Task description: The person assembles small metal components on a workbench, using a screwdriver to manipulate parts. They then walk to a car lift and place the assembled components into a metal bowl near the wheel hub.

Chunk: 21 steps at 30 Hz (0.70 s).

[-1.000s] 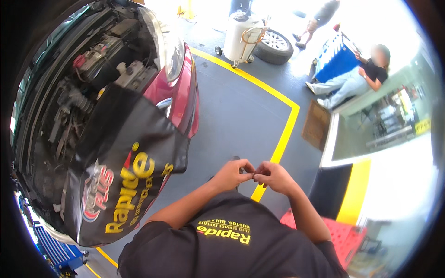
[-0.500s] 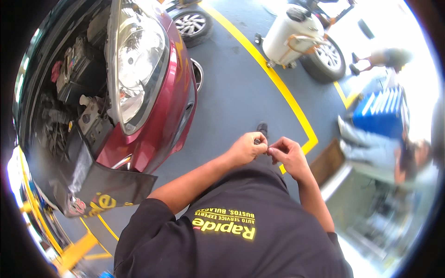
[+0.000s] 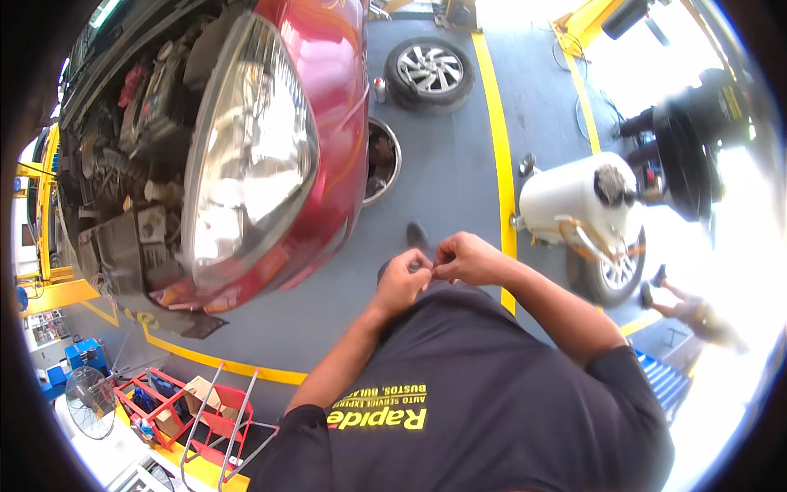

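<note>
In front of my dark shirt, my left hand [image 3: 397,283] and my right hand [image 3: 470,257] meet with their fingertips together. Both are closed in a pinch. Whatever may be between the fingers is too small or hidden to make out. A dark shoe [image 3: 416,235] shows on the floor just beyond them. To my left is the front of a dark red car [image 3: 332,176] with its engine bay [image 3: 131,156] exposed. Its large clear headlight [image 3: 254,156] faces up toward me. Neither hand touches the car.
Ahead lies a loose wheel [image 3: 429,72], near a round metal rim [image 3: 392,164] beside the car. On the right are a white tank [image 3: 566,197], another wheel [image 3: 615,275] and a person in dark clothes [image 3: 705,123]. Red metal frames [image 3: 225,418] and a fan [image 3: 90,402] occupy the lower left.
My view has turned to the right, with the wheel and white tank now farther left or lower relative to me. My hands stay pinched together, now farther left in view.
</note>
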Available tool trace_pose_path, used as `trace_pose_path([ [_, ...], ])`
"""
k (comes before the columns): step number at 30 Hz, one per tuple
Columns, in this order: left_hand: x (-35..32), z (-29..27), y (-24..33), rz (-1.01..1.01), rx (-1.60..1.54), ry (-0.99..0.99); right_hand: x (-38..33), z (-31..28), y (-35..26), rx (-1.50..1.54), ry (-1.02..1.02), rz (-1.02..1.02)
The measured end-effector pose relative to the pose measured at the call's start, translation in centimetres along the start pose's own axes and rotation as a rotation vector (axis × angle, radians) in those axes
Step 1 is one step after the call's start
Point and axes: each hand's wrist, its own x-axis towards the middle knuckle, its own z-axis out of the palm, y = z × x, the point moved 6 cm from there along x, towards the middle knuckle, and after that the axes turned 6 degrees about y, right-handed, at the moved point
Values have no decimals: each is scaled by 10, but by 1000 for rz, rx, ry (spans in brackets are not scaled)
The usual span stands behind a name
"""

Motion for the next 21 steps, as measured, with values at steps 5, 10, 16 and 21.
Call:
trace_pose_path([
  [5, 84, -2, 69, 122, -81, 245, 82, -93, -35, -32, -129, -73],
  [10, 159, -7, 109, 168, -100, 507, 164, -165, -68, -149, -349, -183],
  [16, 271, -2, 133, 215, -239, 904, 302, -228, -59, -254, -653, -692],
  [21, 338, 43, 171, 129, -432, 1189, 345, -309, -56, -182, -687, 52],
])
